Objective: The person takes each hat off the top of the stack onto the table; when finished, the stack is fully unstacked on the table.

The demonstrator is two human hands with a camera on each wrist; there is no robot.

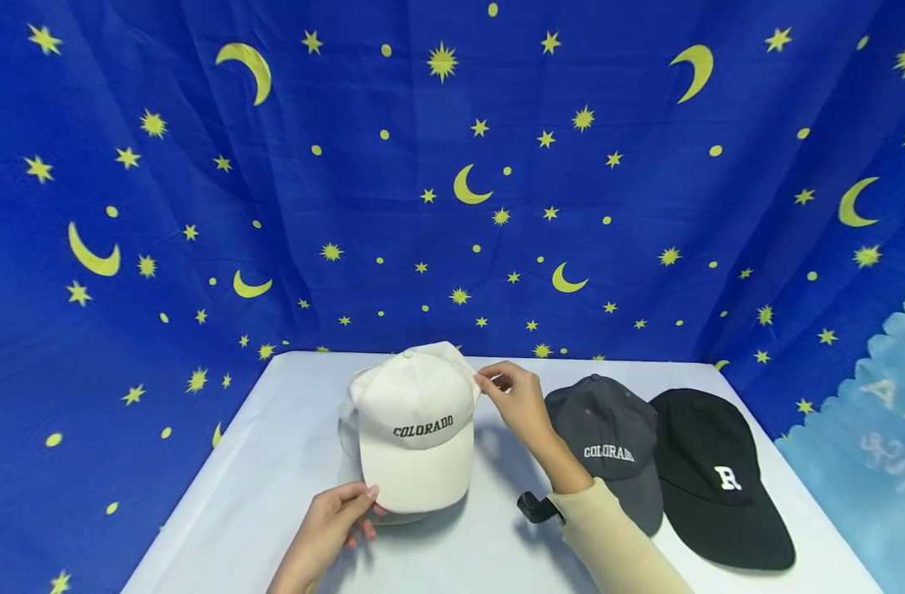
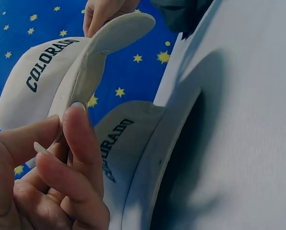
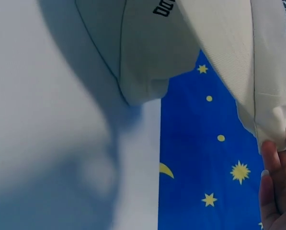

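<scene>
A cream baseball cap (image 1: 415,462) with COLORADO on its front hangs between both hands, brim toward me. My left hand (image 1: 333,520) pinches the brim's left edge between thumb and fingers. At the cap's back right edge, my right hand (image 1: 515,400) pinches the fabric, as the right wrist view also shows. Beneath the raised cap a second light COLORADO cap (image 2: 128,143) sits on the table, mostly hidden from the head view. A gap separates the two caps in both wrist views.
To the right of my right forearm lie a dark grey COLORADO cap (image 1: 600,421) and a black cap (image 1: 708,462) with a white R, side by side and touching. They rest on a white table (image 1: 289,429). A blue star-patterned cloth (image 1: 393,190) hangs behind and at the sides.
</scene>
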